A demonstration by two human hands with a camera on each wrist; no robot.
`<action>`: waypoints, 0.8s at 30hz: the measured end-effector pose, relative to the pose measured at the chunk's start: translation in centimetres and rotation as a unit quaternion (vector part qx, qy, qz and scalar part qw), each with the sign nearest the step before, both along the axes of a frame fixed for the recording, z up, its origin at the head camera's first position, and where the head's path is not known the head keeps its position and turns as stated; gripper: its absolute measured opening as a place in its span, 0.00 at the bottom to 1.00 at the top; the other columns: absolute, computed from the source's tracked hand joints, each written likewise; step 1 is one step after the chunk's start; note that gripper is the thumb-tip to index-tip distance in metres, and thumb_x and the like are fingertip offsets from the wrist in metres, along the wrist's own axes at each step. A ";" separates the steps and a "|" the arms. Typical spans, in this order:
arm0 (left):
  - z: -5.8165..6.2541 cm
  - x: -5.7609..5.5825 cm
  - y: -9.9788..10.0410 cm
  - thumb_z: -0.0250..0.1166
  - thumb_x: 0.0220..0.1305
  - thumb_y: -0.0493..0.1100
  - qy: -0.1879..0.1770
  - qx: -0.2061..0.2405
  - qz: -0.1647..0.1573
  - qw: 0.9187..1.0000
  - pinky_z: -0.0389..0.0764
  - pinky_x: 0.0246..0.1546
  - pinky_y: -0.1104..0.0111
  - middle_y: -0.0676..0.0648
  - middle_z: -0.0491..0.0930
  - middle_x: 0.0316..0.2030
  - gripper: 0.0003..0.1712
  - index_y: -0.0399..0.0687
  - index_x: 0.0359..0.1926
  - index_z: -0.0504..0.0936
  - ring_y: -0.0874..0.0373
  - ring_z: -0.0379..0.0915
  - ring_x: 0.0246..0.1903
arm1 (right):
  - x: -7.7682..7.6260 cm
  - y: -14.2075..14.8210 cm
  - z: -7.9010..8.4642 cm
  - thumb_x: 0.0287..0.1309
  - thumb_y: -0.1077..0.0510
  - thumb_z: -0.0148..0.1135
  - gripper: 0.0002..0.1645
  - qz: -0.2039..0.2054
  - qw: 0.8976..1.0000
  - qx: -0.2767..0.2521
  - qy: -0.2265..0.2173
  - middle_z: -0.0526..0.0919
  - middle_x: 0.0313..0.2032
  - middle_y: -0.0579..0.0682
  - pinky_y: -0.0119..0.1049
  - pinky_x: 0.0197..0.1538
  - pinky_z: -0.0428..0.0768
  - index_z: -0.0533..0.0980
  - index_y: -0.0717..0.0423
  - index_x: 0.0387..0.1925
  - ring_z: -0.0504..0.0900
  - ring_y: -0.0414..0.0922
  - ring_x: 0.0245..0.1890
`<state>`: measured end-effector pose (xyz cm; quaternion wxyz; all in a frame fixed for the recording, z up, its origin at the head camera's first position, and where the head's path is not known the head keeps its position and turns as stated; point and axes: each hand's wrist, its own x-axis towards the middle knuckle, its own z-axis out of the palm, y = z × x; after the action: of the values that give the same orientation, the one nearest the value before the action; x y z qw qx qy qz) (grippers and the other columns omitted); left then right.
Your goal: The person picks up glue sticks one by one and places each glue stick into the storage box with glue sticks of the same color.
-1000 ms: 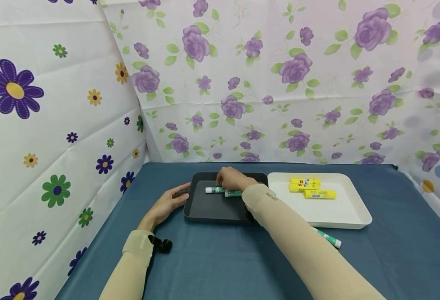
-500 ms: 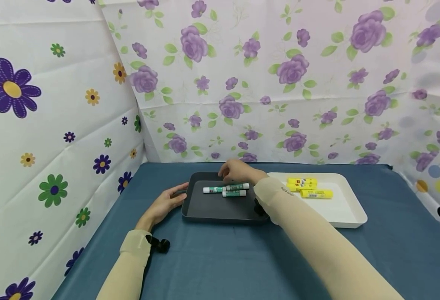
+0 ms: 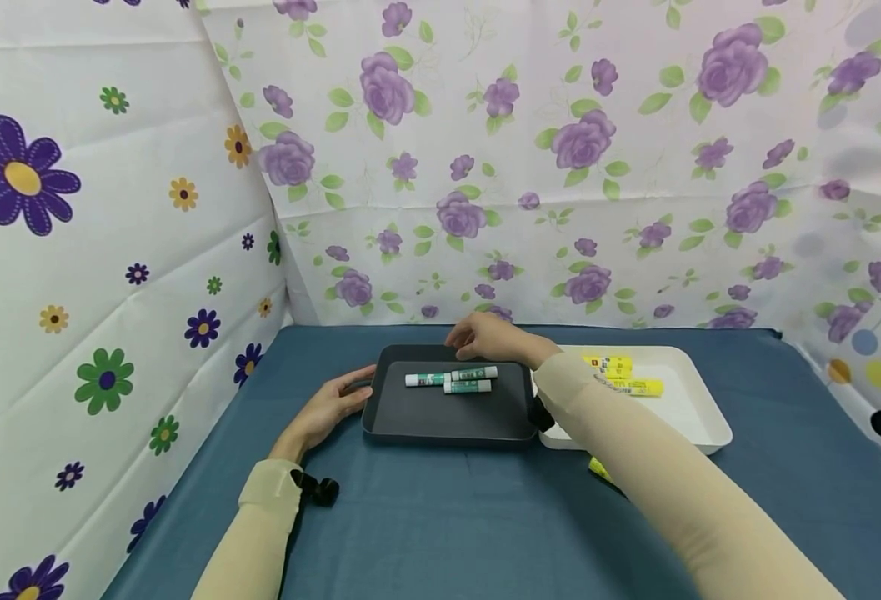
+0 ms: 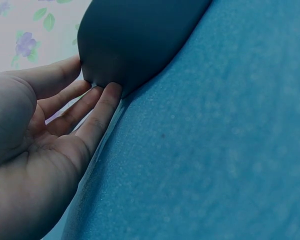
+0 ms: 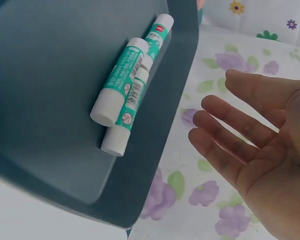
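Observation:
Three green-and-white glue sticks (image 3: 468, 387) lie close together in the dark grey tray (image 3: 440, 423); the right wrist view shows their printed labels, with one glue stick (image 5: 121, 82) beside the other two. My left hand (image 3: 329, 408) touches the tray's left end with extended fingers, and its fingertips (image 4: 111, 91) meet the tray's outer wall in the left wrist view. Above the tray's back right corner is my right hand (image 3: 494, 338), holding nothing, its fingers loosely extended and apart from the glue sticks.
A white tray (image 3: 691, 408) stands against the dark tray's right side. Yellow glue sticks (image 3: 638, 387) lie in it, partly behind my right sleeve. Another yellow stick (image 3: 600, 467) shows on the blue cloth (image 3: 440, 525) before the trays. Flowered sheets (image 3: 530, 167) rise behind.
My right hand has let go at the green glue sticks and moved up and right, uncovering them. The sleeve now hides more yellow sticks and reveals one on the cloth. My left hand stays put.

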<state>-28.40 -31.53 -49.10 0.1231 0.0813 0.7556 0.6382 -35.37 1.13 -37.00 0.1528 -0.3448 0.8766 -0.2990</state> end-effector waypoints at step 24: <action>0.0 0.1 0.0 0.57 0.74 0.44 0.008 -0.007 -0.002 1.000 0.62 0.69 0.50 0.44 0.56 0.73 0.33 0.51 0.75 0.59 0.46 0.57 0.70 | 1.6 3.3 1.3 0.66 0.60 0.61 0.19 0.037 0.999 -0.032 0.003 0.82 0.50 0.50 0.42 0.54 0.81 0.78 0.55 0.58 0.80 0.47 0.52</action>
<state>-28.26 -31.54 -49.05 0.1189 0.0870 0.7611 0.6316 -33.80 4.46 -35.71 0.1503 -0.3822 0.8539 -0.3198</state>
